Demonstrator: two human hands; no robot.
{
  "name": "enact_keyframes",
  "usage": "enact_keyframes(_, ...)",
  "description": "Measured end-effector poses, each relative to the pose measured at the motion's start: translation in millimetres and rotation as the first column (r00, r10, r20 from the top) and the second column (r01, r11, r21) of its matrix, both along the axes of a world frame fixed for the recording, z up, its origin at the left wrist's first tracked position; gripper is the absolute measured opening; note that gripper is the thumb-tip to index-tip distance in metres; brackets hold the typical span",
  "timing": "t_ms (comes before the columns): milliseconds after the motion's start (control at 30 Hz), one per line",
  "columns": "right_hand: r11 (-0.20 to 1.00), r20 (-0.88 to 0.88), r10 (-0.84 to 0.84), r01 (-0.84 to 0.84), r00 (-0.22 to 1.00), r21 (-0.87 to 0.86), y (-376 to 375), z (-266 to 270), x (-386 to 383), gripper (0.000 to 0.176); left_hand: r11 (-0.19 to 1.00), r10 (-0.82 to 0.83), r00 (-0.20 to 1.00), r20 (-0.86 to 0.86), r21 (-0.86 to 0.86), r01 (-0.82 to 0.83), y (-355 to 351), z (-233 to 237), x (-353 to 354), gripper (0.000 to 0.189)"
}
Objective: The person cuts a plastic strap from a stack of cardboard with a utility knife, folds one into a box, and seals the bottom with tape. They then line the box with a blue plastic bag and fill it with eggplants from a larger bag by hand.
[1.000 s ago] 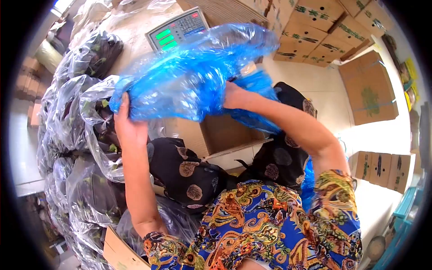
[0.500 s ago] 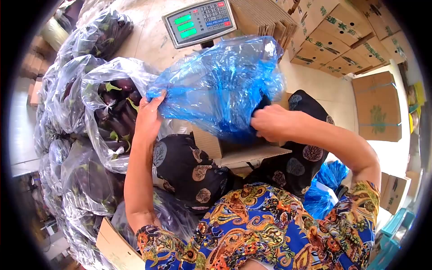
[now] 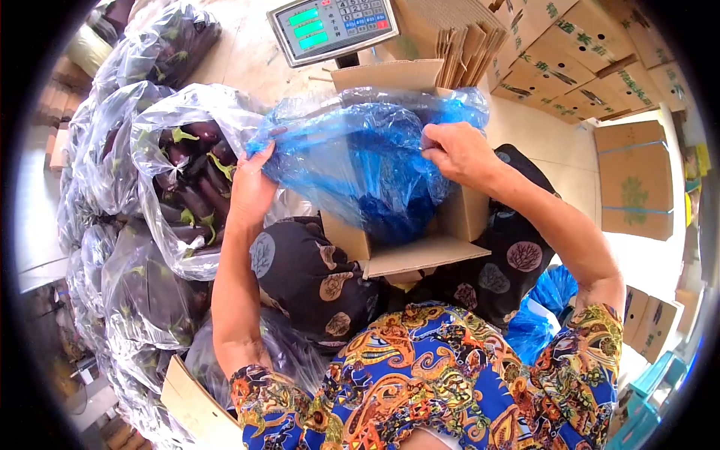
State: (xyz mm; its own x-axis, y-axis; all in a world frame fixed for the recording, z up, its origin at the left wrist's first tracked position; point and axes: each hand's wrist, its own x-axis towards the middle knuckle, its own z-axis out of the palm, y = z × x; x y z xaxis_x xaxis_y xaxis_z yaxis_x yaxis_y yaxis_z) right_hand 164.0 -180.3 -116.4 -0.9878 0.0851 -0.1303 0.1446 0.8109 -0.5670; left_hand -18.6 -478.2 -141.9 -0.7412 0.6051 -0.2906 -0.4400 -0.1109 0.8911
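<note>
The blue plastic bag (image 3: pixel 352 161), sagging into the open carton (image 3: pixel 427 256), stretches between the left hand (image 3: pixel 253 187), thumb pinching one edge, and the right hand (image 3: pixel 463 154), curled tightly around the opposite edge, with bagged eggplants (image 3: pixel 196 199) beyond the left.

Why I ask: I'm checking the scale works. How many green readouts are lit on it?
3, stacked on the scale: top readout, middle readout, bottom readout. None looks hidden.

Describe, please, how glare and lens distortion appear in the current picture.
Head view: white glints on the blue plastic bag and the clear eggplant bag; head view, right: floor nearly washed out; head view, edges: fisheye-like bending, black rounded corners.
</note>
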Motion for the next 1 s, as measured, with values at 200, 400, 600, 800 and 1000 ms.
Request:
enact_keyframes(200,0.997,-0.289,-0.007,-0.017,0.957,-0.079,-1.1,44.6,8.6,0.013,0.985,0.097,0.986,0.133,0.130,-0.114,-12.4,-26.3,-10.1,0.032)
enact_keyframes(400,0.999,-0.119,-0.047,0.045,0.992,-0.024,0.1,28.9,-7.5,0.021,0.993,0.063,0.997,0.051,0.098,-0.068,-19.7,-34.7,-3.3,0.031)
enact_keyframes(600,0.990,-0.228,0.028,-0.058,0.973,-0.127,-21.3,-7.4,-7.9,0.012,0.974,0.010,0.993,0.116,0.222,-0.036,-30.6,-40.5,-0.2,0.039)
enact_keyframes(800,0.924,-0.331,0.381,-0.343,0.863,0.170,-45.6,13.0,7.6,0.012,0.967,0.005,0.994,0.105,0.252,-0.032,-29.2,-38.0,-0.8,0.038)
enact_keyframes(1000,0.799,-0.064,0.601,-0.601,0.797,0.017,-84.5,65.6,53.2,0.017,0.983,0.123,0.982,0.147,0.115,-0.140,-20.8,-40.5,-9.7,0.028)
